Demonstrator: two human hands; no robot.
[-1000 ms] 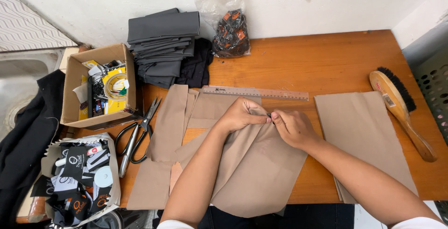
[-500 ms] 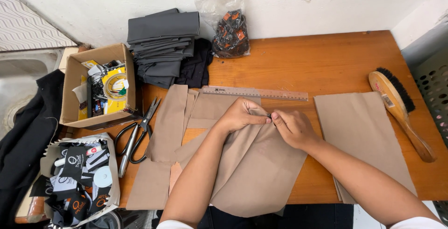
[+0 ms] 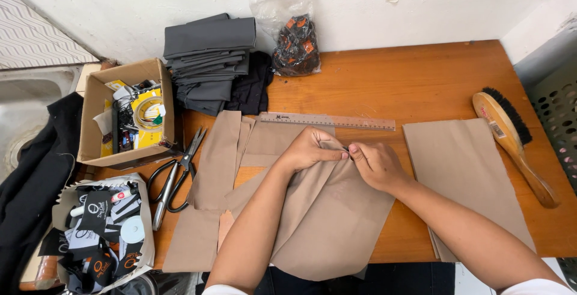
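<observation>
My left hand (image 3: 312, 149) and my right hand (image 3: 374, 164) meet fingertip to fingertip over a tan fabric piece (image 3: 327, 217) at the middle of the wooden table (image 3: 421, 84). Both pinch the cloth's upper edge, where a small dark thing shows between the fingers; what it is cannot be told. The cloth drapes down toward me over the table's front edge. More tan fabric strips (image 3: 219, 156) lie flat under and left of it. A metal ruler (image 3: 327, 121) rests just beyond my hands.
Another tan fabric stack (image 3: 466, 178) lies at the right, beside a wooden brush (image 3: 511, 141). Large scissors (image 3: 174, 175) sit left of the strips. A cardboard box (image 3: 90, 117), folded grey cloth (image 3: 207, 60), a plastic bag (image 3: 294, 42) and a bag of labels (image 3: 102, 229) stand around.
None of the things on the table has shifted. My hands stay pinched together at the cloth's edge, with only small finger movements.
</observation>
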